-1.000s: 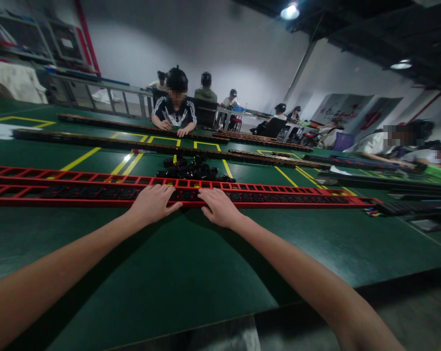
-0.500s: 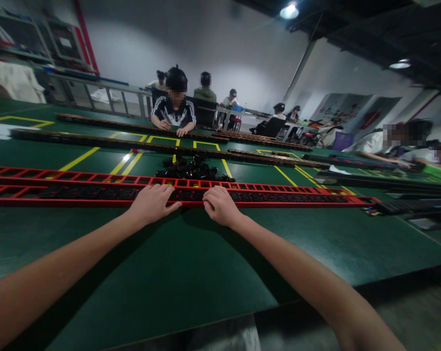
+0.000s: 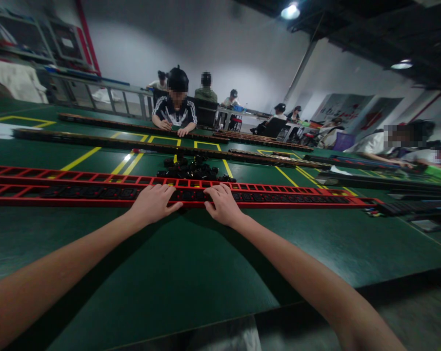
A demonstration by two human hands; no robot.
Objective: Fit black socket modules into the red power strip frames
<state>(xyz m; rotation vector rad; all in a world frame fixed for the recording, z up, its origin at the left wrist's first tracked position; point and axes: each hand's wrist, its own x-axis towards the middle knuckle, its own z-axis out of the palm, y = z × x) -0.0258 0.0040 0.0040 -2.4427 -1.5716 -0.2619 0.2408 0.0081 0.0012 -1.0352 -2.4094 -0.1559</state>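
A long red slotted frame (image 3: 301, 205) lies across the green table in front of me. Square black parts (image 3: 189, 195) sit in a row along its near channel. My left hand (image 3: 152, 202) rests over this channel, its fingers reaching across and its thumb held apart. Right of it, my right hand (image 3: 223, 204) bends its fingers over the same channel, with a gap between thumb and forefinger. One or two black parts show between my hands; my fingers hide what lies under them. Just behind the frame is a heap of loose black parts (image 3: 191, 169).
Long dark strips (image 3: 132, 143) lie farther back on the green table (image 3: 176, 282), which has yellow tape lines. A person (image 3: 174, 109) works across from me, hands at a strip. Several dark bars (image 3: 407, 207) lie at the right. The table's near edge is below my arms.
My right hand has loosened a little, its thumb now farther from the fingers. My left hand stays in nearly the same place on the frame.
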